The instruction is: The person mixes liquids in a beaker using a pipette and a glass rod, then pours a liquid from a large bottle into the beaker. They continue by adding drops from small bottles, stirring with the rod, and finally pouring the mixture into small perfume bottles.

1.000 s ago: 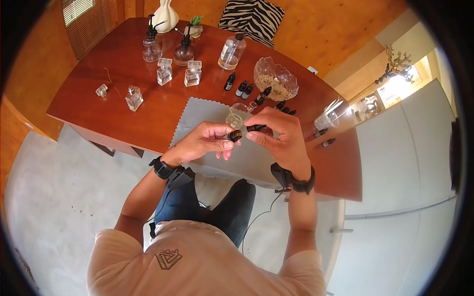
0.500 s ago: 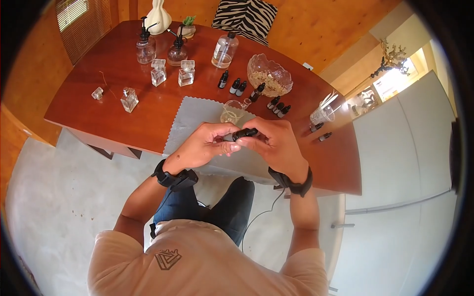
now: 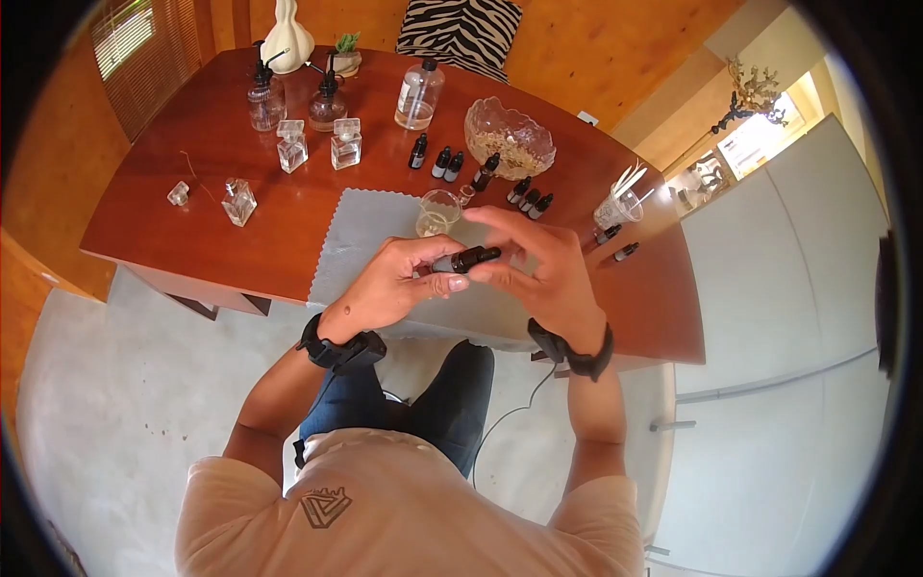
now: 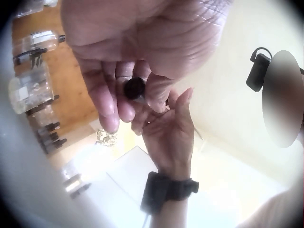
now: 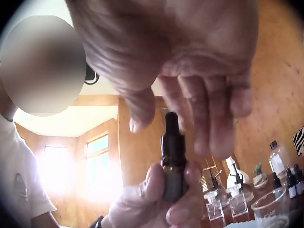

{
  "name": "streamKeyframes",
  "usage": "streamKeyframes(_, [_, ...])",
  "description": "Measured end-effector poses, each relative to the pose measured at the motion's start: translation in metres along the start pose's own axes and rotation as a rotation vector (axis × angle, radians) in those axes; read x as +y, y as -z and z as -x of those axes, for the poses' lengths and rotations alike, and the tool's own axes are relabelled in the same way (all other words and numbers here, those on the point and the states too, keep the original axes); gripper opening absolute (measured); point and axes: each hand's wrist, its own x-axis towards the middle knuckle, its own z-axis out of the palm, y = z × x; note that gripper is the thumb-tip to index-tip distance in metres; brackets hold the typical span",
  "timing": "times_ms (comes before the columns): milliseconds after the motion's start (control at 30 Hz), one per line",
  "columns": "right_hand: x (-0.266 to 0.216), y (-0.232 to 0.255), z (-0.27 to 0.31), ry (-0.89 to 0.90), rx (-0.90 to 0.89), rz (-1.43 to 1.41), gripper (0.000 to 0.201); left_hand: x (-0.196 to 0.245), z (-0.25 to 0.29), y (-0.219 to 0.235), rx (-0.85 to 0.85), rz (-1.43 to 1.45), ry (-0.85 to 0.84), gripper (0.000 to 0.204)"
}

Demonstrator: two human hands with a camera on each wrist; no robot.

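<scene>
My left hand grips a small dark dropper bottle over the grey scalloped mat. In the right wrist view the bottle stands upright between the left thumb and fingers, its black dropper cap seated on the neck. Beside the cap is my right hand, thumb and fingers spread apart with the rubber bulb in the gap between them. In the left wrist view only the bottle's dark round base shows. Just beyond the hands stands a clear glass beaker on the mat.
Several more dropper bottles stand around a cut-glass bowl. Square perfume bottles, pump sprayers and a large clear bottle are further back. A cup of white sticks sits at the right.
A second ago the cap was in the right hand, apart from the bottle. It came onto the bottle's neck, and the right fingers have since spread away from it.
</scene>
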Motion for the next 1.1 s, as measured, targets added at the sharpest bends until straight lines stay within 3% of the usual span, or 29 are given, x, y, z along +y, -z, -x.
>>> streamKeyframes(33, [0.004,-0.003,0.0,0.107,0.006,-0.001,0.021,0.0,0.001,0.0,0.003,0.006,0.008,0.033])
streamKeyframes(100, [0.012,-0.005,0.003,0.145,-0.016,0.106,0.021,-0.005,-0.001,0.001,-0.015,-0.027,-0.001,0.032])
streamKeyframes(167, [0.017,-0.001,0.008,0.011,-0.079,0.327,0.02,-0.007,-0.004,-0.001,-0.034,-0.031,0.005,0.032])
streamKeyframes(267, [0.015,0.007,0.011,-0.146,-0.079,0.106,0.019,-0.007,-0.004,-0.002,-0.027,0.01,0.041,0.03])
streamKeyframes(333, [0.018,-0.002,0.009,0.063,-0.001,-0.019,0.021,-0.004,-0.003,-0.003,-0.017,0.05,0.057,0.029])
streamKeyframes(400, [0.021,-0.007,0.012,0.087,0.012,0.053,0.022,-0.006,-0.004,-0.007,0.007,0.012,0.015,0.027])
streamKeyframes(467, [0.023,-0.003,0.018,-0.075,-0.046,0.317,0.022,-0.013,-0.009,-0.01,0.008,-0.021,0.015,0.026])
streamKeyframes(567, [0.024,0.002,0.023,-0.212,-0.078,0.192,0.019,-0.016,-0.01,-0.014,0.028,-0.024,0.015,0.024])
streamKeyframes(667, [0.031,0.0,0.024,0.143,-0.02,-0.024,0.017,-0.02,-0.011,-0.016,0.009,-0.079,0.026,0.024])
streamKeyframes(767, [0.037,-0.003,0.034,-0.03,0.014,-0.04,0.018,-0.031,-0.015,-0.023,-0.02,-0.105,0.034,0.03])
streamKeyframes(900, [0.058,0.008,0.052,-0.122,0.094,0.058,0.016,-0.033,-0.018,-0.041,-0.036,-0.123,0.067,0.048])
streamKeyframes(1033, [0.122,0.084,0.069,-0.274,0.404,0.316,0.009,-0.028,-0.01,-0.038,-0.026,-0.102,0.125,0.062])
streamKeyframes(1100, [0.177,0.135,0.081,-0.567,0.435,0.407,0.009,-0.028,-0.006,-0.03,-0.036,-0.103,0.176,0.064])
